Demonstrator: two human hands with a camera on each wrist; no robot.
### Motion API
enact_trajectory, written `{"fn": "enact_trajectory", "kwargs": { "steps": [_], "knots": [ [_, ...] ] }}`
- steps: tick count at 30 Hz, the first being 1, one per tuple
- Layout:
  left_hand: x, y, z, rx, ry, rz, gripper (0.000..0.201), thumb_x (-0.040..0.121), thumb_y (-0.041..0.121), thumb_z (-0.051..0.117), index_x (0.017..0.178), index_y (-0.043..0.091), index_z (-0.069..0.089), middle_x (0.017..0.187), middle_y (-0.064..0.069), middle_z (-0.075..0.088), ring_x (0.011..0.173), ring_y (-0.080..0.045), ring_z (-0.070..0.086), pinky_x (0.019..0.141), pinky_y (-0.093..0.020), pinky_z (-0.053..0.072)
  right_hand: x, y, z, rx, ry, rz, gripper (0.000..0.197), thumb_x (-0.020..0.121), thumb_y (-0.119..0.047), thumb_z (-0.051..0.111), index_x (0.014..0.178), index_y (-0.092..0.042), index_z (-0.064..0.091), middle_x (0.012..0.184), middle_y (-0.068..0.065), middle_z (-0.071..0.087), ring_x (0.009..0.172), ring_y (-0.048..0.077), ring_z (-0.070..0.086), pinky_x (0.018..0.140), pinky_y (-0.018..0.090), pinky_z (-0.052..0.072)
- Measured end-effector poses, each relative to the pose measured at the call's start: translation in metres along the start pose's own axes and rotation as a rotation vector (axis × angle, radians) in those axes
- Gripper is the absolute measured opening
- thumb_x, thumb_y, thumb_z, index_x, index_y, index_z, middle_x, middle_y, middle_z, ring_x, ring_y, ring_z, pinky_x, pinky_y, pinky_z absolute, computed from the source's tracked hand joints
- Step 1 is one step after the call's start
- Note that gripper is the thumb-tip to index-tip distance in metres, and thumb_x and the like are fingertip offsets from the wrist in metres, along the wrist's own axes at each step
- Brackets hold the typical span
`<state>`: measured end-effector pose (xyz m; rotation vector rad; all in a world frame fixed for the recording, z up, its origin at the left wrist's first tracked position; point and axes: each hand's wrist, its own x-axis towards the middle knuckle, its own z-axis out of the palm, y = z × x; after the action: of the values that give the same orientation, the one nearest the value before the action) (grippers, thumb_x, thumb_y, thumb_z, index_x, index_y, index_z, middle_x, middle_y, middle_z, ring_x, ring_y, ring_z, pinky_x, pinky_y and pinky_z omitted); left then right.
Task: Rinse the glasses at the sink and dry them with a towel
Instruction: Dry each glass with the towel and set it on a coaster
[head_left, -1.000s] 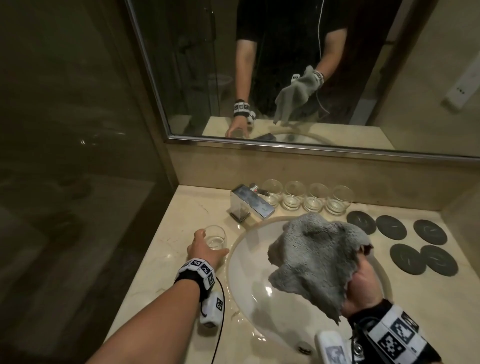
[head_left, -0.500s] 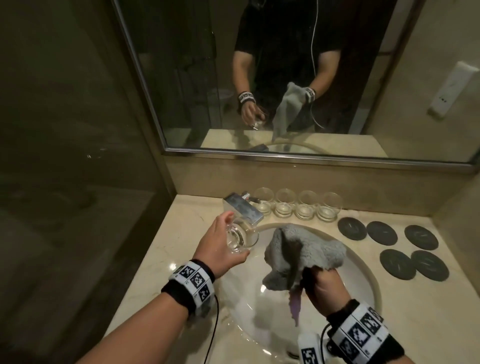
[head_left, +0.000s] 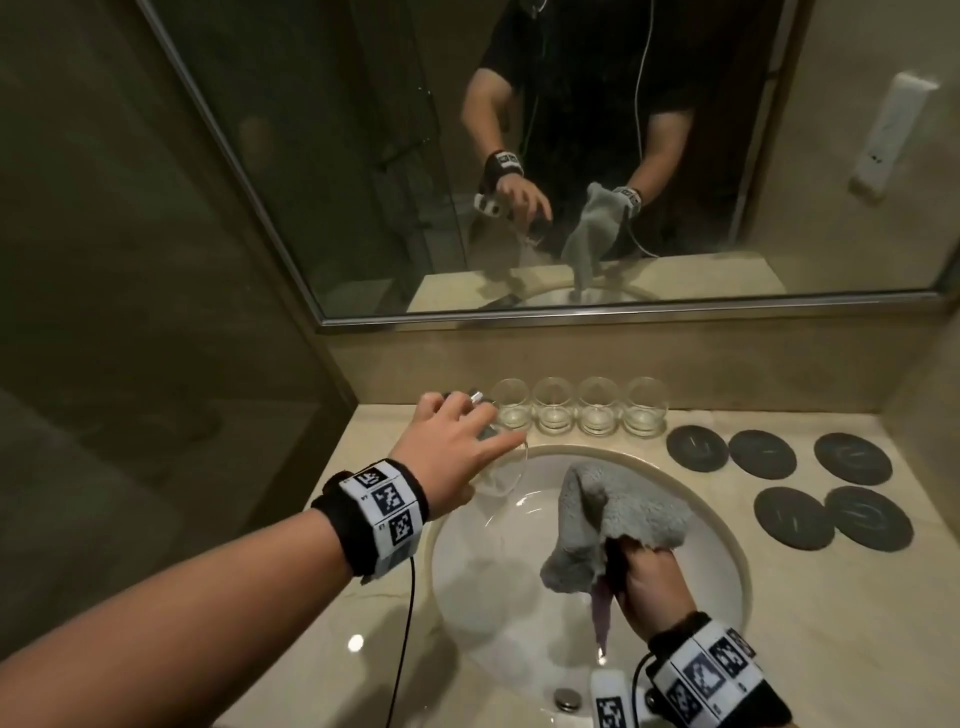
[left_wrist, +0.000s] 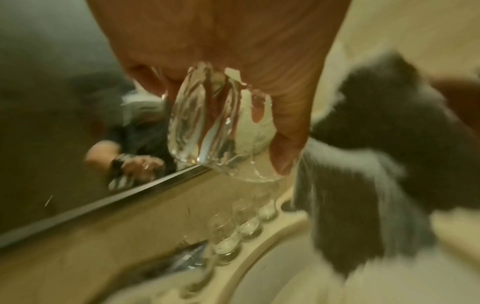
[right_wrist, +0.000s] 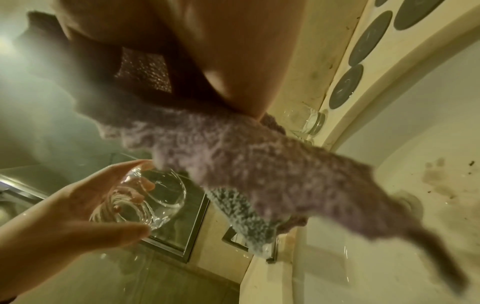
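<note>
My left hand (head_left: 467, 441) grips a clear glass (head_left: 503, 470) from above and holds it tipped over the back left rim of the white sink (head_left: 519, 597). The left wrist view shows the same glass (left_wrist: 207, 127) blurred between my fingers. In the right wrist view its mouth (right_wrist: 161, 193) faces the basin. My right hand (head_left: 649, 571) clutches a bunched grey towel (head_left: 618, 509) over the middle of the basin, apart from the glass. The towel (right_wrist: 259, 164) hangs below my right fingers.
Several empty glasses (head_left: 576, 410) stand in a row on the counter behind the sink. Several dark round coasters (head_left: 831, 488) lie to the right. My left hand hides most of the faucet (head_left: 477, 397). A mirror (head_left: 571, 156) is above, and the drain (head_left: 566, 699) is at the near side.
My left hand lifted the glass off the counter, carried it right over the sink's back rim and tipped it. My right hand drew the towel into a bunch lower in the basin.
</note>
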<state>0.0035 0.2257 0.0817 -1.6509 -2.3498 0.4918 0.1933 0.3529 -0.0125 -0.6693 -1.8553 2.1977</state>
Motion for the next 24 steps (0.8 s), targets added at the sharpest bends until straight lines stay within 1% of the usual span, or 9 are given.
{"fn": "enact_trajectory", "kwargs": {
  "steps": [2, 4, 6, 8, 10, 13, 19, 22, 24],
  "knots": [
    [0.001, 0.003, -0.006, -0.156, -0.043, -0.086, 0.086, 0.068, 0.049, 0.077, 0.139, 0.051, 0.029, 0.133, 0.006, 0.043, 0.118, -0.024, 0.041, 0.093, -0.043, 0.03, 0.003, 0.006, -0.009, 0.1, -0.064, -0.009, 0.018, 0.074, -0.02, 0.06, 0.059, -0.012, 0.063, 0.045, -0.004, 0.062, 0.042, 0.006, 0.061, 0.051, 0.015, 0.046],
    [-0.001, 0.004, -0.008, -0.518, -0.109, -0.217, 0.089, 0.069, 0.052, 0.077, 0.142, 0.053, 0.027, 0.135, 0.01, 0.04, 0.122, -0.019, 0.037, 0.103, -0.042, 0.034, 0.004, 0.003, -0.006, -0.037, 0.055, -0.009, 0.032, 0.083, -0.005, 0.063, 0.054, -0.014, 0.056, 0.033, -0.01, 0.053, 0.036, -0.005, 0.053, 0.055, 0.017, 0.05],
    [-0.004, 0.007, -0.01, -0.815, -0.115, -0.272, 0.091, 0.067, 0.047, 0.082, 0.142, 0.052, 0.03, 0.129, 0.012, 0.042, 0.123, -0.012, 0.04, 0.108, -0.035, 0.037, -0.004, -0.001, -0.007, -0.063, -0.025, 0.139, 0.039, 0.092, 0.006, 0.053, 0.055, -0.006, 0.057, 0.033, -0.005, 0.052, 0.032, 0.0, 0.051, 0.048, 0.023, 0.049],
    [-0.007, 0.013, -0.011, -0.948, -0.135, -0.262, 0.09, 0.066, 0.044, 0.084, 0.139, 0.054, 0.032, 0.132, 0.015, 0.044, 0.126, -0.006, 0.039, 0.109, -0.027, 0.034, -0.009, -0.01, -0.012, -0.055, -0.054, 0.09, 0.007, 0.08, 0.005, 0.063, 0.073, 0.007, 0.063, 0.043, 0.001, 0.059, 0.035, 0.009, 0.053, 0.038, 0.021, 0.04],
    [-0.007, 0.019, -0.015, -1.024, -0.177, -0.234, 0.089, 0.065, 0.043, 0.085, 0.137, 0.055, 0.034, 0.137, 0.012, 0.048, 0.126, -0.004, 0.042, 0.105, -0.022, 0.035, -0.009, -0.02, -0.011, 0.039, -0.096, 0.048, 0.017, 0.068, 0.003, 0.065, 0.085, 0.002, 0.061, 0.05, -0.005, 0.064, 0.04, 0.003, 0.056, 0.037, 0.018, 0.041],
    [-0.007, 0.024, -0.02, -1.139, -0.207, -0.266, 0.08, 0.063, 0.038, 0.088, 0.129, 0.042, 0.044, 0.126, 0.012, 0.055, 0.121, -0.004, 0.049, 0.099, -0.02, 0.042, -0.001, -0.03, -0.01, 0.188, -0.183, 0.055, 0.03, 0.081, 0.02, 0.059, 0.073, -0.008, 0.051, 0.048, -0.012, 0.061, 0.045, -0.003, 0.056, 0.044, 0.008, 0.041],
    [-0.004, 0.033, -0.031, -1.326, -0.153, -0.314, 0.058, 0.061, 0.027, 0.09, 0.112, 0.028, 0.061, 0.112, 0.011, 0.065, 0.11, -0.002, 0.058, 0.099, -0.032, 0.049, -0.001, -0.038, 0.001, 0.121, -0.182, -0.075, 0.038, 0.095, 0.007, 0.042, 0.068, -0.011, 0.062, 0.058, -0.003, 0.058, 0.049, 0.01, 0.055, 0.046, 0.018, 0.046],
    [0.001, 0.05, -0.038, -1.251, -0.118, -0.276, 0.061, 0.058, 0.037, 0.09, 0.112, 0.03, 0.061, 0.109, 0.016, 0.064, 0.106, 0.001, 0.057, 0.095, -0.025, 0.048, -0.002, -0.037, 0.001, 0.179, -0.18, 0.015, 0.035, 0.092, 0.008, 0.052, 0.087, -0.026, 0.052, 0.08, -0.007, 0.06, 0.06, -0.004, 0.065, 0.057, 0.013, 0.052],
    [0.001, 0.056, -0.041, -1.197, -0.083, -0.26, 0.066, 0.056, 0.045, 0.089, 0.114, 0.033, 0.059, 0.11, 0.017, 0.065, 0.107, 0.004, 0.056, 0.095, -0.022, 0.045, -0.009, -0.041, 0.0, 0.123, -0.195, -0.078, 0.026, 0.087, 0.007, 0.059, 0.09, -0.019, 0.055, 0.079, -0.006, 0.06, 0.06, -0.002, 0.065, 0.055, 0.012, 0.051]
  ]
}}
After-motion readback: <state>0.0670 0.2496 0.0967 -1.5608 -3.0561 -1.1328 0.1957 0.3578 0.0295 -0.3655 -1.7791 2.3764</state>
